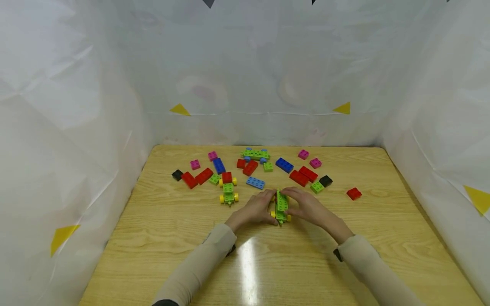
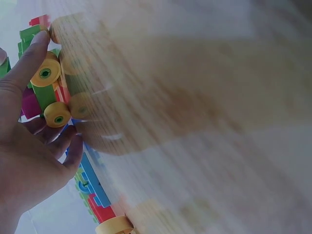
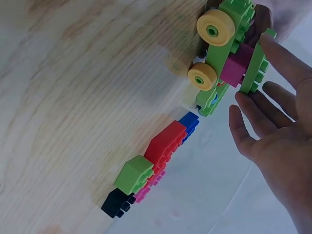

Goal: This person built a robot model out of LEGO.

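A green toy wheel base (image 1: 281, 218) with yellow wheels stands on the table between the two hands. On it is a magenta brick (image 3: 237, 64), seen from the side in the right wrist view. My left hand (image 1: 257, 208) grips the wheel base, its thumb and fingertips at either end in the left wrist view. A long green brick (image 3: 253, 68) sits tilted against the top of the magenta brick. The thumb and fingers of my right hand (image 1: 309, 207) pinch this long green brick by its ends.
Left of the hands stands a second yellow-wheeled base (image 1: 228, 197) carrying green and red bricks. A light blue brick (image 1: 255, 182) lies just beyond the hands. Farther back is a blue-wheeled base (image 1: 256, 154). Loose bricks lie on both sides, including a lone red brick (image 1: 354, 194).
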The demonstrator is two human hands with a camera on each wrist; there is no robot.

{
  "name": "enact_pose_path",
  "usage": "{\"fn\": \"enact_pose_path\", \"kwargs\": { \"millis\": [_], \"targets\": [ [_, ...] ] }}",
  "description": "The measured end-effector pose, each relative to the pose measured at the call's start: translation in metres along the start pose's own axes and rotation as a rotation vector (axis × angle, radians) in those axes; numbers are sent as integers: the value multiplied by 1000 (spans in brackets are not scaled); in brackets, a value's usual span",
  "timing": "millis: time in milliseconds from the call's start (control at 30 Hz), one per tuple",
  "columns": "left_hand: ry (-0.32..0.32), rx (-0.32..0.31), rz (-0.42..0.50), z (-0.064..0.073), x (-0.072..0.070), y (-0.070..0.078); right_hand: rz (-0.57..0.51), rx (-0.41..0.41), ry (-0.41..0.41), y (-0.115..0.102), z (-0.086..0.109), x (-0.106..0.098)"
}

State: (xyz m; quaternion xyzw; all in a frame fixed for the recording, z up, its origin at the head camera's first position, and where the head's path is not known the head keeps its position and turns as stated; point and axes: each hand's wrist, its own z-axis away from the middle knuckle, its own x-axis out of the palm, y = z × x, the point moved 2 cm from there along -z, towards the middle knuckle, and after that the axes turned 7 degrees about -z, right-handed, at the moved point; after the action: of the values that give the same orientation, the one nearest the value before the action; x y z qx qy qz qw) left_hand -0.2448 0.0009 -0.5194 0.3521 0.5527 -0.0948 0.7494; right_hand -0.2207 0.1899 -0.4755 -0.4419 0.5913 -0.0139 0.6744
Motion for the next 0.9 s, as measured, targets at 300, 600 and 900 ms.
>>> {"fn": "enact_pose_path", "kwargs": {
  "millis": [300, 600, 900],
  "targets": [
    [1, 2, -16, -2, 0, -1, 89, -67, -17, -1, -7, -4],
    [6, 12, -40, -4, 4, -4, 164, -74, -30, -1, -10, -3],
    [7, 12, -38, -3, 4, -3, 190, -24, -80, -9, -14, -7]
  ]
}}
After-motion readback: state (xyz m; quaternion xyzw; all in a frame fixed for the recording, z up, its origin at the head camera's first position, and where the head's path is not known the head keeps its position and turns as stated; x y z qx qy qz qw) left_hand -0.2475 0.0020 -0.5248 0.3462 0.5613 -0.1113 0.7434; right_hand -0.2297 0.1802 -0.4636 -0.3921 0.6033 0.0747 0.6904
